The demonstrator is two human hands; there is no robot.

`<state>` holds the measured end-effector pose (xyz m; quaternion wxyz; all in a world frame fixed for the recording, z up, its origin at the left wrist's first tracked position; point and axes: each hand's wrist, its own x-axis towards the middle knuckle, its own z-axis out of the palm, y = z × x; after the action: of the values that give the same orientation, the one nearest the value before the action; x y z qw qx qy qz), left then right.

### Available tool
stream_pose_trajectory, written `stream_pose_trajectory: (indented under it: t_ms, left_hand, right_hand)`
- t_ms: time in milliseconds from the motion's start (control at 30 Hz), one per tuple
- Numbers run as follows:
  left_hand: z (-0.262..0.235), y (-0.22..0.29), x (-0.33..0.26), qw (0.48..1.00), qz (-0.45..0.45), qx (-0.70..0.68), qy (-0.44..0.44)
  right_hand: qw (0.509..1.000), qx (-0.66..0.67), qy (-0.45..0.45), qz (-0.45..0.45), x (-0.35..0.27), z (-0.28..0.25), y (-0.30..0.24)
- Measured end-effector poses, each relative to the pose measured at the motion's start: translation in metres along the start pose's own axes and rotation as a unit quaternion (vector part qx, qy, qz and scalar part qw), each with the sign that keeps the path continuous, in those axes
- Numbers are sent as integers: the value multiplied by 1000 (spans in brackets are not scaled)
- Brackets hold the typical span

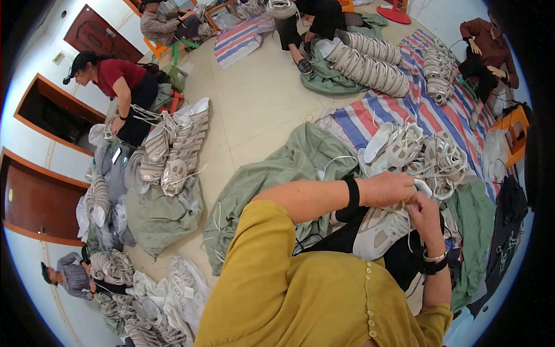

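- Tiled floor spreads beyond our shoe.
- It slants across our lap, toe lower-left.
- Right hand is nearer; left hand above; fingers meet, though we can't tell what they pinch.

No low way straight ahead for my left hand: the shoe pile crowds close beyond it, and the lap shoe blocks below. Out left, there's room over the slumped sack and floor, as far as the shoe stack.
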<state>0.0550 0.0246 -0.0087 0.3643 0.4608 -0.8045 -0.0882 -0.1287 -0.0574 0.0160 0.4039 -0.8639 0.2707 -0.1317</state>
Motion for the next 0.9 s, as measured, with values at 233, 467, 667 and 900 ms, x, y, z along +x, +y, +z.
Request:
stream_pose_trajectory:
  t_ms: [233, 467, 667, 900]
  left_hand:
    - [0, 2, 2, 999, -14, -21, -26]
    - [-4, 10, 4, 996, -55, -32, -69]
    - [0, 12, 5, 994, -63, -60, -67]
    - [7, -2, 13, 975, -130, -171, -51]
  right_hand:
    - [999, 30, 0, 13, -3, -4, 17]
    - [751, 602, 222, 158, -13, -71, 96]
    - [668, 689, 204, 194, -37, -72, 127]
    - [722, 648, 200, 137, -43, -67, 108]
